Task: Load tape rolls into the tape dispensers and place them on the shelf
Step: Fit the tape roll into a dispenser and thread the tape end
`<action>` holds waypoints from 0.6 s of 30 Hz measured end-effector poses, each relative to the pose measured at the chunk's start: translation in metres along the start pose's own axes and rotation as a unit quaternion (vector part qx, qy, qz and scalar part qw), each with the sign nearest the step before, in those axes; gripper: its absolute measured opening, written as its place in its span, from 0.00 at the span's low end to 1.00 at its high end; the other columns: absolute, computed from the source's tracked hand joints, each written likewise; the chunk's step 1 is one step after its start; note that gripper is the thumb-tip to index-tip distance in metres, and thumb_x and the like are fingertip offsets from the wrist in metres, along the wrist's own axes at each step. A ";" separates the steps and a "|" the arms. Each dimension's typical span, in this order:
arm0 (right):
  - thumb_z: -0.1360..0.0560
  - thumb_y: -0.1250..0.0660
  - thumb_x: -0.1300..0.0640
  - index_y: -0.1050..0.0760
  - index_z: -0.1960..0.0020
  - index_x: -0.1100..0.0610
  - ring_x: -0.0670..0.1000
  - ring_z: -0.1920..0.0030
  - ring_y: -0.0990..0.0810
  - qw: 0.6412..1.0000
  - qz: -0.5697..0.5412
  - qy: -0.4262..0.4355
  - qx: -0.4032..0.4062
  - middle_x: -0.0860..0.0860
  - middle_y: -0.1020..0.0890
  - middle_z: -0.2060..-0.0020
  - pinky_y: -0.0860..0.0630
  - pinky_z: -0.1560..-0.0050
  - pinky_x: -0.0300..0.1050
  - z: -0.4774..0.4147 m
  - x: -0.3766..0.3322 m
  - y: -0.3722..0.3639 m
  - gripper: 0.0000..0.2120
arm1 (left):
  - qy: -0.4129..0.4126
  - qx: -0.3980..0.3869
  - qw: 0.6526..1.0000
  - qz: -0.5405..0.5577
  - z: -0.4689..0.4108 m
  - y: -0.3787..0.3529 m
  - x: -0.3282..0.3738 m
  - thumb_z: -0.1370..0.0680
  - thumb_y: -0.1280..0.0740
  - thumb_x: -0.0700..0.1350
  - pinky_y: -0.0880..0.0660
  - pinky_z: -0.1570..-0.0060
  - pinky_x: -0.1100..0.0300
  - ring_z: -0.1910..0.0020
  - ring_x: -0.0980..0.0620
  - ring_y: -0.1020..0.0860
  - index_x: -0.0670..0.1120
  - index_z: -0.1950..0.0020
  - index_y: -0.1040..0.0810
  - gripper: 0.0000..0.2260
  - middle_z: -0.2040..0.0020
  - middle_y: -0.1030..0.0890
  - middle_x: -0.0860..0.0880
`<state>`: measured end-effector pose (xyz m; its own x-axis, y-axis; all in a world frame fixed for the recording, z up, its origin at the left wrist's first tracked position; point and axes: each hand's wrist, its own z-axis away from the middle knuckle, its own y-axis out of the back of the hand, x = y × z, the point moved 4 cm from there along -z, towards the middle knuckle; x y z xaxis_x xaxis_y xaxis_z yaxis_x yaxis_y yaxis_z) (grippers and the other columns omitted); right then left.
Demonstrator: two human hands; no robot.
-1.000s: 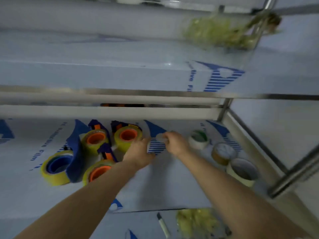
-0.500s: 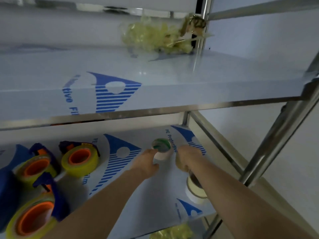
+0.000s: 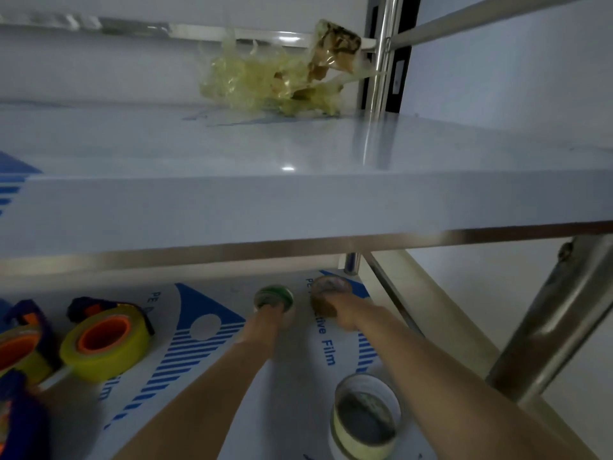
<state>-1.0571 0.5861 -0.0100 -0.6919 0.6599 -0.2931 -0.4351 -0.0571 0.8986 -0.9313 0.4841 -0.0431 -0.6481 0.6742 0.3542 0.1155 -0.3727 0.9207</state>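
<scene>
Tape roll (image 3: pixel 365 426), the pale one at the bottom right of the frame, sits just beside the right forearm, so I reckon a careless pull-back could clip it and shove it off the shelf (image 3: pixel 292 376). Further in, the left hand (image 3: pixel 267 315) has its fingers clasped on the green-cored roll (image 3: pixel 273 293). The right hand (image 3: pixel 343 315) grips the brown roll (image 3: pixel 328 287) just beside it.

Left grip (image 3: pixel 265 316) holds green roll (image 3: pixel 274 294), right grip (image 3: pixel 345 316) brown roll (image 3: pixel 329 286)
</scene>
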 end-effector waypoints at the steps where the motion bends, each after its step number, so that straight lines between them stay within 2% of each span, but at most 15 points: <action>1: 0.22 0.44 0.68 0.50 0.23 0.57 0.59 0.25 0.45 0.999 0.018 0.024 -0.012 0.56 0.48 0.24 0.43 0.28 0.49 -0.001 0.000 -0.003 0.30 | -0.007 0.004 1.000 0.004 0.002 0.001 0.001 0.21 0.40 0.38 0.31 0.37 0.50 0.35 0.40 0.29 0.43 0.26 0.40 0.24 0.27 0.37 0.41; 2: 0.23 0.43 0.69 0.50 0.23 0.55 0.57 0.25 0.45 0.999 0.014 0.045 -0.004 0.54 0.48 0.24 0.41 0.28 0.48 -0.001 0.000 -0.004 0.32 | -0.010 0.009 1.000 0.010 0.007 0.003 0.003 0.22 0.39 0.37 0.29 0.40 0.51 0.35 0.40 0.29 0.46 0.24 0.44 0.27 0.24 0.44 0.44; 4: 0.25 0.39 0.65 0.42 0.25 0.52 0.53 0.27 0.39 0.997 -0.044 0.055 0.043 0.50 0.42 0.26 0.36 0.32 0.43 0.003 0.002 0.000 0.30 | -0.021 0.025 0.999 0.010 0.017 0.007 0.007 0.24 0.38 0.39 0.26 0.47 0.53 0.39 0.39 0.27 0.49 0.24 0.48 0.31 0.23 0.54 0.46; 6: 0.27 0.36 0.59 0.32 0.32 0.53 0.52 0.36 0.28 0.993 -0.100 0.038 0.044 0.51 0.31 0.34 0.31 0.40 0.41 0.019 0.000 0.004 0.23 | -0.022 0.030 0.999 0.040 0.031 0.011 0.013 0.24 0.37 0.42 0.26 0.45 0.54 0.38 0.40 0.27 0.48 0.24 0.46 0.31 0.24 0.48 0.43; 7: 0.28 0.35 0.56 0.26 0.40 0.56 0.53 0.44 0.24 0.995 -0.093 0.023 0.020 0.53 0.25 0.42 0.27 0.47 0.42 0.029 0.000 0.004 0.17 | -0.025 0.022 0.998 0.059 0.038 0.013 0.018 0.23 0.37 0.43 0.27 0.42 0.54 0.36 0.42 0.28 0.46 0.25 0.44 0.29 0.25 0.42 0.43; 8: 0.30 0.34 0.53 0.24 0.51 0.58 0.54 0.54 0.22 0.998 -0.069 0.006 -0.013 0.54 0.23 0.54 0.28 0.57 0.42 0.043 -0.001 0.004 0.11 | -0.027 0.009 0.996 0.079 0.047 0.013 0.022 0.23 0.37 0.43 0.28 0.40 0.55 0.36 0.43 0.29 0.45 0.25 0.41 0.27 0.28 0.36 0.43; 9: 0.31 0.33 0.50 0.27 0.61 0.58 0.52 0.63 0.25 0.998 -0.047 -0.009 -0.042 0.53 0.26 0.63 0.32 0.65 0.43 0.058 -0.001 0.003 0.11 | -0.029 -0.011 0.995 0.092 0.056 0.012 0.026 0.22 0.38 0.43 0.29 0.39 0.55 0.35 0.44 0.28 0.44 0.26 0.40 0.25 0.30 0.32 0.44; 11: 0.32 0.31 0.46 0.33 0.68 0.55 0.50 0.70 0.32 0.996 -0.024 -0.043 -0.069 0.51 0.31 0.69 0.36 0.68 0.42 0.081 0.005 -0.002 0.16 | -0.027 -0.055 0.990 0.126 0.072 0.005 0.032 0.22 0.38 0.43 0.30 0.36 0.56 0.35 0.46 0.28 0.45 0.27 0.37 0.24 0.31 0.29 0.45; 13: 0.33 0.29 0.43 0.30 0.65 0.55 0.49 0.68 0.28 0.993 -0.047 -0.071 -0.079 0.51 0.28 0.67 0.32 0.68 0.41 0.100 0.012 -0.010 0.17 | -0.016 -0.111 0.984 0.136 0.088 -0.011 0.036 0.23 0.38 0.44 0.29 0.36 0.54 0.36 0.45 0.26 0.43 0.28 0.35 0.23 0.32 0.28 0.44; 14: 0.34 0.28 0.39 0.27 0.60 0.56 0.50 0.63 0.25 0.989 -0.077 -0.085 -0.096 0.52 0.25 0.62 0.28 0.66 0.41 0.109 0.014 -0.015 0.20 | -0.008 -0.133 0.980 0.151 0.094 -0.018 0.038 0.23 0.38 0.44 0.27 0.37 0.52 0.38 0.44 0.25 0.42 0.29 0.33 0.22 0.34 0.27 0.43; 16: 0.39 0.28 0.33 0.24 0.46 0.57 0.53 0.51 0.22 0.983 -0.107 -0.102 -0.108 0.53 0.23 0.50 0.23 0.57 0.44 0.126 0.017 -0.020 0.33 | 0.012 -0.158 0.964 0.212 0.106 -0.030 0.040 0.23 0.37 0.43 0.22 0.46 0.49 0.46 0.43 0.22 0.39 0.35 0.28 0.17 0.41 0.23 0.40; 17: 0.37 0.27 0.36 0.25 0.42 0.57 0.54 0.48 0.22 0.984 -0.105 -0.102 -0.100 0.53 0.23 0.48 0.22 0.56 0.45 0.132 0.017 -0.021 0.33 | 0.026 -0.166 0.955 0.246 0.112 -0.033 0.041 0.23 0.37 0.42 0.20 0.53 0.50 0.50 0.43 0.21 0.38 0.38 0.27 0.16 0.42 0.23 0.39; 18: 0.33 0.27 0.42 0.25 0.43 0.57 0.55 0.47 0.22 0.988 -0.091 -0.097 -0.084 0.53 0.24 0.50 0.22 0.56 0.45 0.136 0.017 -0.024 0.25 | 0.035 -0.174 0.945 0.274 0.115 -0.039 0.042 0.24 0.37 0.42 0.19 0.57 0.52 0.52 0.43 0.22 0.38 0.40 0.26 0.14 0.43 0.23 0.39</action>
<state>-0.9798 0.7008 0.0083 -0.4769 0.8012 -0.3616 -0.6424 -0.0368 0.7655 -0.8766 0.6005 -0.0447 -0.6123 0.2802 0.7393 0.2013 -0.8490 0.4886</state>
